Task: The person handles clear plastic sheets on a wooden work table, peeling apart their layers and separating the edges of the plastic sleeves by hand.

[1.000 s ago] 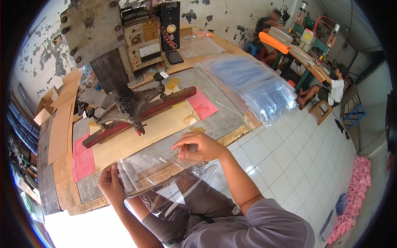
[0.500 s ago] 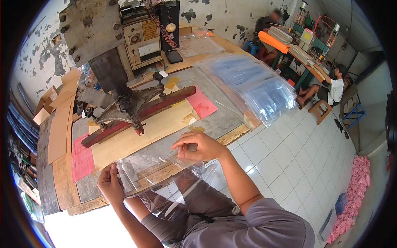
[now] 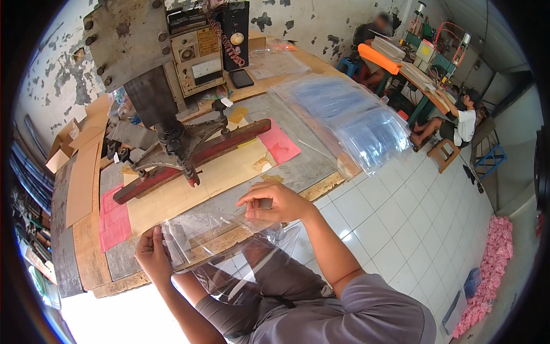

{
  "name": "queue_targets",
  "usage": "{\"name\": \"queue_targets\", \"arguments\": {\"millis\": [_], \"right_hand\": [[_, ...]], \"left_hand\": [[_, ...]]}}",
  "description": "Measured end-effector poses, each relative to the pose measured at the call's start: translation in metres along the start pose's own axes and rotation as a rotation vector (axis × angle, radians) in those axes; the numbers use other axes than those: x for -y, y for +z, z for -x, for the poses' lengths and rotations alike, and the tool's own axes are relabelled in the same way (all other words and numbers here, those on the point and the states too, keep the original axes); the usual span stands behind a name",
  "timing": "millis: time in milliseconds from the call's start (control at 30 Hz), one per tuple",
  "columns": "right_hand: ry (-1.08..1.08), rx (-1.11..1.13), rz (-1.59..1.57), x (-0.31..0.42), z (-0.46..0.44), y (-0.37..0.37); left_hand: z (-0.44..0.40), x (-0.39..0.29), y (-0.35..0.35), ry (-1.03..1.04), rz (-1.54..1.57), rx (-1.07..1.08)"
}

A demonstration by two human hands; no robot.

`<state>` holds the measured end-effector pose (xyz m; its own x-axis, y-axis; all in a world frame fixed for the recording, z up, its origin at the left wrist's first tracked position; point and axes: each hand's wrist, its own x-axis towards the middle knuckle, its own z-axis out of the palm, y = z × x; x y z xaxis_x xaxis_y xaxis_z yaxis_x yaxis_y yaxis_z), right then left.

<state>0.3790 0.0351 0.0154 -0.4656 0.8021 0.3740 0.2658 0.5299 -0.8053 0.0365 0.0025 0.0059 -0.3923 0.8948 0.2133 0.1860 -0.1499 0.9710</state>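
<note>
A clear plastic sheet (image 3: pixel 200 238) spans the space between my hands, over the table's front edge, and its lower part hangs above my lap. My left hand (image 3: pixel 152 252) pinches its left edge between thumb and fingers. At the sheet's upper right, my right hand (image 3: pixel 275 202) is closed on it with curled fingers; the exact grip is partly hidden. Just beyond my hands lies a cream-coloured board (image 3: pixel 200 189) with pink sheets (image 3: pixel 279 145) at its ends. Above it sits the red bar (image 3: pixel 240 135) of a press (image 3: pixel 170 123).
A stack of clear plastic sheets (image 3: pixel 349 117) lies at the table's right. Behind the press are a control box (image 3: pixel 197 63) and a phone (image 3: pixel 241 78). Cardboard (image 3: pixel 86 172) lines the left side. Two people sit by another machine (image 3: pixel 425 51), near a wooden stool (image 3: pixel 444 153).
</note>
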Motion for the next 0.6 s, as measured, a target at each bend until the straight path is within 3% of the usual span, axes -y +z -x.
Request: {"name": "queue_targets", "arguments": {"millis": [167, 367, 467, 600], "right_hand": [[-0.04, 0.002, -0.006, -0.002, 0.0, 0.0], [-0.037, 0.124, -0.329, 0.004, 0.004, -0.001], [-0.079, 0.124, -0.174, 0.013, 0.0, -0.001], [-0.147, 0.088, -0.345, 0.001, -0.001, 0.004]], "left_hand": [[0.001, 0.0, -0.001, -0.01, 0.022, 0.012], [0.0, 0.003, -0.002, 0.011, 0.041, -0.009], [-0.001, 0.004, -0.004, 0.008, 0.066, -0.013], [-0.001, 0.003, -0.003, 0.005, 0.059, -0.026]]}}
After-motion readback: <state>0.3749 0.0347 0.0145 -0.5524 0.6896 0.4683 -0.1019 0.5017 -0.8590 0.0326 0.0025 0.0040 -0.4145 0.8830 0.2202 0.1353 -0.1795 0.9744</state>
